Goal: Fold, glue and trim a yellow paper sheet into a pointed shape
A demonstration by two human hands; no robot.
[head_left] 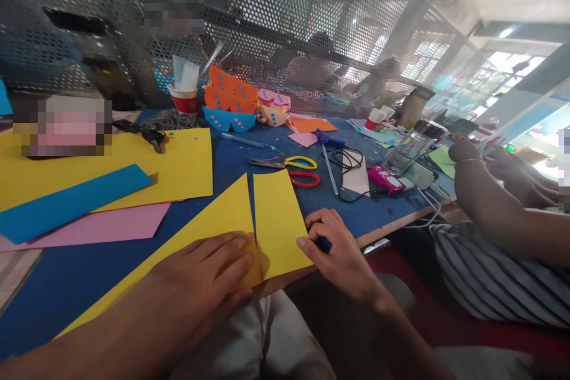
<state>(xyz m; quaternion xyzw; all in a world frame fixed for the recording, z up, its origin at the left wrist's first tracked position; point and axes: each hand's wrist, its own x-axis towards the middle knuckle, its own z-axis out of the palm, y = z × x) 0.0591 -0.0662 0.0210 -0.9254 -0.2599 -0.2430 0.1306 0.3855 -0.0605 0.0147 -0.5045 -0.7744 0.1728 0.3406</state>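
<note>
My left hand (pixel 209 276) lies flat with fingers stretched out on a folded yellow paper sheet (pixel 222 219) at the near edge of the blue table (pixel 66 279). A yellow flap (pixel 278 219) of that sheet stands to its right. My right hand (pixel 333 246) rests at the flap's right edge, fingers curled around a small dark blue object, maybe a pen (pixel 324 243). Scissors with a yellow handle (pixel 285 162) and red-handled scissors (pixel 305 178) lie just beyond the sheet.
Yellow (pixel 178 160), pink (pixel 111 222) and blue (pixel 66 202) sheets lie at left. Orange and blue paper crafts (pixel 229 104) and a red cup (pixel 184 98) stand by the mesh wall. Another person's arm (pixel 490 202) and striped clothing (pixel 490 279) are at right, near a pink device (pixel 385 179) and cables.
</note>
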